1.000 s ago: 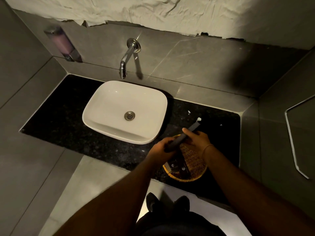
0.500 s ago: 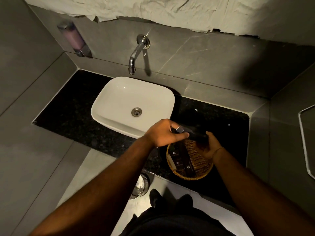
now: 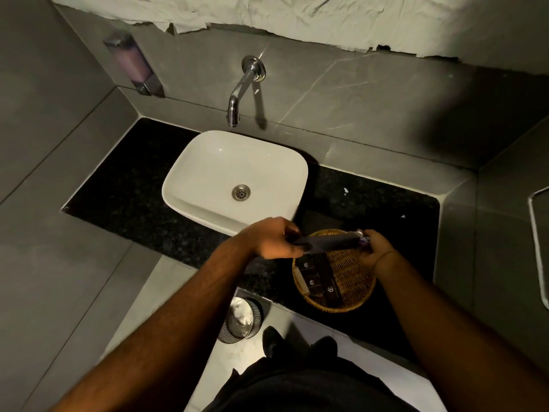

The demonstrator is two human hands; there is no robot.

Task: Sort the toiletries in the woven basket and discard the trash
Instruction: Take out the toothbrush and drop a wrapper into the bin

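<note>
Our left hand [image 3: 274, 239] and right hand [image 3: 372, 248] each grip an end of a dark packet [image 3: 323, 243] above the woven basket [image 3: 353, 281] at lower right, near the black counter's [image 3: 133, 188] front edge; bare counter lies beyond.

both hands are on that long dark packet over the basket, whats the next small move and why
Probably lower the long dark packet into the bare right half of the round woven basket, beside the dark boxes lined up on its left. Left hand and right hand hold its ends just above the rim.
</note>
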